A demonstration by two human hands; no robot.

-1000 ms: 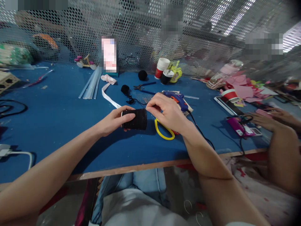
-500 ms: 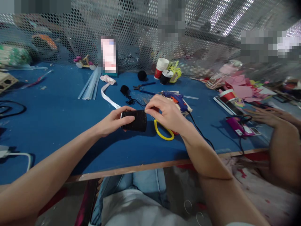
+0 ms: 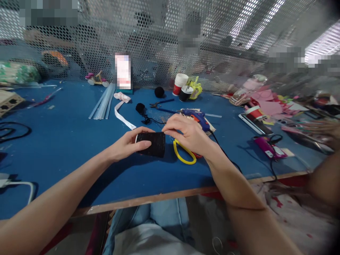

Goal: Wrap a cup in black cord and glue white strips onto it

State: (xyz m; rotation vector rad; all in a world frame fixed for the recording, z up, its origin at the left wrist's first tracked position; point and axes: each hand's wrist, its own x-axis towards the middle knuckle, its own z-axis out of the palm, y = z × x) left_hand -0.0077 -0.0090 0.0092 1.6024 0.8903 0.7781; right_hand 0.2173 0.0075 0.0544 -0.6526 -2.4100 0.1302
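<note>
Black, textured cup [image 3: 151,145] at mid-table, lying on its side in the left hand [image 3: 130,143]. Head view, my only feed. Long axis runs left to right across my screen, dipping slightly toward the right; the end with the white edge faces the left palm, the plain dark end faces the right hand [image 3: 186,131]. Left hand wrapped round the cup, thumb along the near side, fingers over the top and beyond. Right hand pinched narrow, thumb and forefinger at the upper corner of the dark end; I cannot tell whether a strand sits between them.

Edges: front edge [image 3: 148,200] of the blue table [image 3: 159,180] runs below the cup, well apart, both forearms crossing it. Perforated panel [image 3: 156,46] bounds the far side. I read the broadest room to the left, blue top stretching to a white plug [image 3: 4,181], and a further strip between cup and front edge. Right is tighter: yellow loop [image 3: 186,162] just beside the right hand, blue glue gun [image 3: 203,121] right behind it. Beyond the cup, white ribbon [image 3: 118,116] ends near the left fingers; small black ball [image 3: 140,107] and pliers [image 3: 156,105] lie farther back.
</note>
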